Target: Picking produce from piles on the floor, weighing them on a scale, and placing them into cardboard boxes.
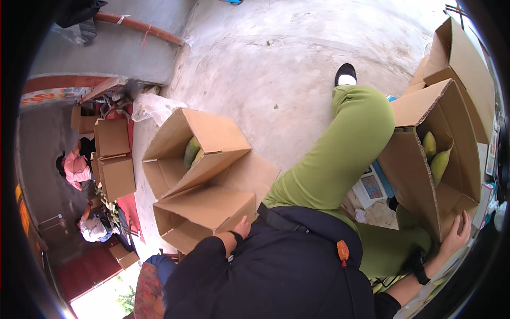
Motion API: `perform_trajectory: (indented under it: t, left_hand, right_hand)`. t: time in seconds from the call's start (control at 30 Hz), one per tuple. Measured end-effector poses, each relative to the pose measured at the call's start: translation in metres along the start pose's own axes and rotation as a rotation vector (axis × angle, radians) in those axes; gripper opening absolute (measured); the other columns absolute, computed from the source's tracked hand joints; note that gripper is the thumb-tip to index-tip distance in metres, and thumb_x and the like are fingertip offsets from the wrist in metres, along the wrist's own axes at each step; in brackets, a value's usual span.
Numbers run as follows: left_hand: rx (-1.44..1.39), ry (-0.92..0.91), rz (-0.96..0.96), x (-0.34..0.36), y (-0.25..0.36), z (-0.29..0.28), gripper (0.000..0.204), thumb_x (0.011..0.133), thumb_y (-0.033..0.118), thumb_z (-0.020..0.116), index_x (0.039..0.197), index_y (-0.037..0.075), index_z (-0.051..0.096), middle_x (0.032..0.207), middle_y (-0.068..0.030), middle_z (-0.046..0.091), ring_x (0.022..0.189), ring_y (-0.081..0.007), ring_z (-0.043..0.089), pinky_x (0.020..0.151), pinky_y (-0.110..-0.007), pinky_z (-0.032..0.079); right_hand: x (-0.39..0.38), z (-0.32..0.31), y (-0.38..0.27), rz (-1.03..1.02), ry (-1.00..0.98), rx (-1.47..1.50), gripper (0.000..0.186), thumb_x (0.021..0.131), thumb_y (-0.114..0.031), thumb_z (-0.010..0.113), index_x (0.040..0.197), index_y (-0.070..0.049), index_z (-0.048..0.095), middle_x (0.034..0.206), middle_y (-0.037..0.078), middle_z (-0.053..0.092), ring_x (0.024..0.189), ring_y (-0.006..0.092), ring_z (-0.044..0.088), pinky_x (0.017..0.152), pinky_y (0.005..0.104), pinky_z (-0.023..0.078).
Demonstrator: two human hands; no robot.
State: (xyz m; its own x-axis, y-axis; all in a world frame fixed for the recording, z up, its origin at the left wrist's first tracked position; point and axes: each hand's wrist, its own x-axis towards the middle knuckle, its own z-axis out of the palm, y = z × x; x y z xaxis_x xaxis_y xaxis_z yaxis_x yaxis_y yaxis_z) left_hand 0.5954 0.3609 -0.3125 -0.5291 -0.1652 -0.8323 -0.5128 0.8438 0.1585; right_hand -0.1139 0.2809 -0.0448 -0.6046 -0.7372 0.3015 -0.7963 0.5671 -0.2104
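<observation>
A tall open cardboard box [396,175] stands on my right, tilted toward me, with green-yellow oblong fruits [440,166] inside. My right hand [456,236] touches this box's near edge, its fingers stretched out and thumb apart. On my left, my left hand [243,227] is at the near corner of another open cardboard box [210,210]; its fingers are mostly hidden. Just beyond it is a third open box [218,130], where a green fruit [191,151] shows inside.
Another open box [467,69] stands at the far right. A white plastic bag [154,108] lies on the concrete floor [255,69]. Beside my legs sits a blue-and-white printed item [372,186]. At far left, people [77,167] are among stacked boxes [117,178]; another person [151,282] is close on my left.
</observation>
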Motion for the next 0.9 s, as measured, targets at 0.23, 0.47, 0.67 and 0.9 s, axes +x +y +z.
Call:
perform_trajectory:
  t: [0.23,0.47,0.67,0.9]
  left_hand:
    - [-1.130,0.059,-0.246,0.056,-0.125,-0.131,0.042,0.082,0.023,0.060,0.122,0.008,0.057,0.114,-0.0195,0.063,0.106,-0.0347,0.060,0.092,-0.043,0.046]
    - [-1.007,0.483,-0.512,0.103,-0.267,-0.273,0.049,0.083,0.036,0.060,0.125,0.011,0.057,0.118,-0.0192,0.061,0.110,-0.0335,0.058,0.093,-0.039,0.047]
    - [-0.799,0.372,-1.044,0.088,-0.330,-0.300,0.046,0.086,0.034,0.052,0.126,0.012,0.058,0.130,-0.0134,0.056,0.124,-0.0303,0.049,0.104,-0.057,0.029]
    - [-0.176,0.171,-1.270,0.053,-0.353,-0.256,0.038,0.087,0.030,0.051,0.120,0.014,0.061,0.130,-0.0150,0.054,0.129,-0.0320,0.040,0.107,-0.048,0.020]
  right_hand:
    - [0.001,0.008,0.008,-0.003,-0.018,0.104,0.027,0.092,-0.017,0.058,0.113,0.000,0.062,0.117,0.013,0.060,0.111,0.0266,0.055,0.097,0.0356,0.040]
    - [-0.002,0.005,0.013,0.012,-0.025,0.066,0.027,0.091,-0.016,0.058,0.113,0.000,0.062,0.117,0.013,0.061,0.111,0.0264,0.055,0.098,0.0351,0.039]
    - [-0.003,-0.002,0.008,0.021,-0.032,0.035,0.026,0.091,-0.015,0.058,0.111,0.001,0.063,0.116,0.013,0.061,0.110,0.0259,0.055,0.097,0.0348,0.039]
    - [0.002,-0.001,0.001,-0.034,-0.074,-0.052,0.026,0.090,-0.013,0.058,0.111,0.001,0.062,0.115,0.013,0.061,0.109,0.0261,0.055,0.098,0.0353,0.038]
